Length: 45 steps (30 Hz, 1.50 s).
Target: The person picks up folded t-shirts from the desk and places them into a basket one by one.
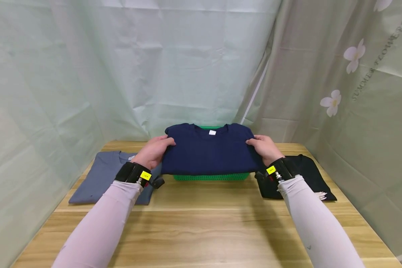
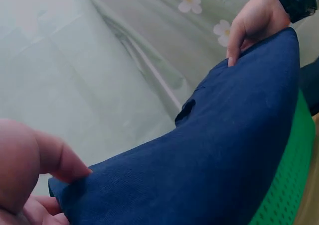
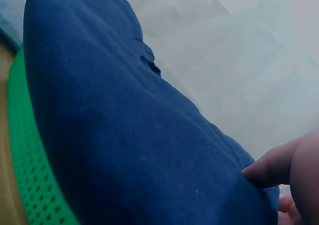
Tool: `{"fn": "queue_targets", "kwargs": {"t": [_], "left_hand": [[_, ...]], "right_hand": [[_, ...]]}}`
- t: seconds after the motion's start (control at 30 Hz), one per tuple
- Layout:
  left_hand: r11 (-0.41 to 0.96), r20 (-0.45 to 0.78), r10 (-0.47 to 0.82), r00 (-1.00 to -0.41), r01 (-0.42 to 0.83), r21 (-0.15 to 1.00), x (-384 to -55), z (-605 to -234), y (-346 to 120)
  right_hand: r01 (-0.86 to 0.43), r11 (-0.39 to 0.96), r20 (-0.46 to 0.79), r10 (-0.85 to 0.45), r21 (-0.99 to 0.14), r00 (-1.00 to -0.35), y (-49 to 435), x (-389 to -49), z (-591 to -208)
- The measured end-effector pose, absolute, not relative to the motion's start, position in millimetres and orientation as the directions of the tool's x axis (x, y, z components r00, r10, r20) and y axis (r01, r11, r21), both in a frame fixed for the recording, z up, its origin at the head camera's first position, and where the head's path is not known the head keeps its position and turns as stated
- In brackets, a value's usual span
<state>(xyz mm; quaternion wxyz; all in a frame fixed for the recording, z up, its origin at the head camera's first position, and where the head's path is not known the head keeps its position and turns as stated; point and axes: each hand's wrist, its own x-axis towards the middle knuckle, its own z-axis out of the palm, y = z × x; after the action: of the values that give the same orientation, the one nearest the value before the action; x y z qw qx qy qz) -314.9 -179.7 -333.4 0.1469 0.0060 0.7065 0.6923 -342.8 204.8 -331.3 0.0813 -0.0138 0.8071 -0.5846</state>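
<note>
A folded navy T-shirt [image 1: 211,152] with a white neck label is stretched between both hands, over a green perforated basket [image 1: 211,177]. My left hand [image 1: 155,150] pinches its left side, thumb on top; in the left wrist view the fingertips go beneath the cloth. On the opposite side my right hand [image 1: 265,149] pinches the shirt the same way, and its thumb [image 3: 271,168] presses the fabric in the right wrist view. Most of the basket is hidden behind the shirt, so its contents cannot be seen.
A folded grey-blue T-shirt [image 1: 104,178] lies on the wooden table [image 1: 201,230] at the left, partly under the left wrist. At the right lies a folded black T-shirt [image 1: 308,175] with a pale print. Curtains [image 1: 187,67] hang behind and along the sides.
</note>
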Motion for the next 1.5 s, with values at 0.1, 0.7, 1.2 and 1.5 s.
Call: {"fn": "queue_targets", "kwargs": {"t": [0.1,0.7,1.2,1.5], "left_hand": [[0.02,-0.196,0.189,-0.962,-0.196,0.98,-321.8,-333.1,-177.9],[-0.029,-0.198,0.058,-0.978,-0.2,0.979,-346.5,-343.2,-161.7],[0.136,-0.075,0.014,-0.997,-0.072,0.988,-343.1,-348.2,-155.0],[0.182,-0.012,0.076,-0.997,0.002,0.983,-315.5,-348.4,-189.1]], "right_hand": [[0.089,0.28,-0.123,-0.108,-0.956,-0.986,202.5,-348.7,-331.8],[0.153,0.227,-0.165,-0.037,-0.962,-0.986,198.1,-365.6,-338.8],[0.075,0.144,-0.094,-0.134,-0.987,-0.986,206.0,-349.1,-342.6],[0.03,0.132,-0.052,-0.165,-0.991,-0.985,211.4,-327.7,-345.7]]}}
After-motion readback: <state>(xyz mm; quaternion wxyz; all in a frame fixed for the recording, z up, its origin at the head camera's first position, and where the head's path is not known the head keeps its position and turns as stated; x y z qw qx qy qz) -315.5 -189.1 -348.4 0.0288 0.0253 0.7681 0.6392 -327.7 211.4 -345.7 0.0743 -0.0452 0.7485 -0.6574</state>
